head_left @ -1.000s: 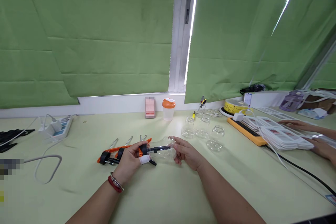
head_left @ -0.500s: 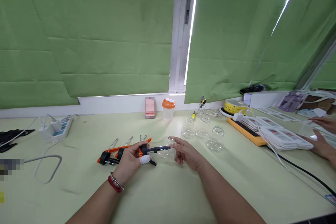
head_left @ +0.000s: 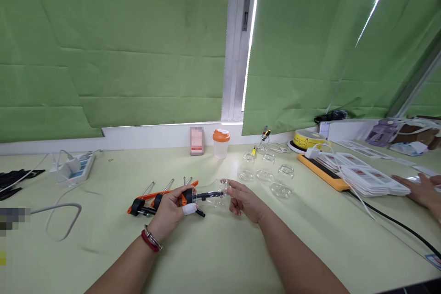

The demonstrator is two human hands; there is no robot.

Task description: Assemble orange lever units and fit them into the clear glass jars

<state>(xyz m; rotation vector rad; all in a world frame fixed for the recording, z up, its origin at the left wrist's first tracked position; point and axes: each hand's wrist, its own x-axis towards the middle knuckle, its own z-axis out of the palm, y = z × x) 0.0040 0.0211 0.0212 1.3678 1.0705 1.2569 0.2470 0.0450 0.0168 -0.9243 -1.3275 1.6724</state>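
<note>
My left hand (head_left: 175,205), with white tape on a finger, is closed on the black and orange cap of a device with a dark rod. That rod lies inside a clear glass vessel (head_left: 213,193), held sideways. At the vessel's right end, my right hand (head_left: 245,200) grips the glass between thumb and fingers. Just left of and behind my left hand, more black and orange parts (head_left: 138,206) with metal rods lie on the table. Several similar clear glass vessels (head_left: 281,188) stand at the right.
Behind my hands are an orange-lidded cup (head_left: 221,144) and a pink-screened phone (head_left: 196,141). A power strip (head_left: 77,172) with cables lies left. To the right are an orange power strip (head_left: 324,173), stacked sheets (head_left: 372,177) and another person's hands (head_left: 418,190).
My hands and the glass vessel have hardly moved. At the far right, the other person's hands have shifted, with one now lower and nearer the other.
</note>
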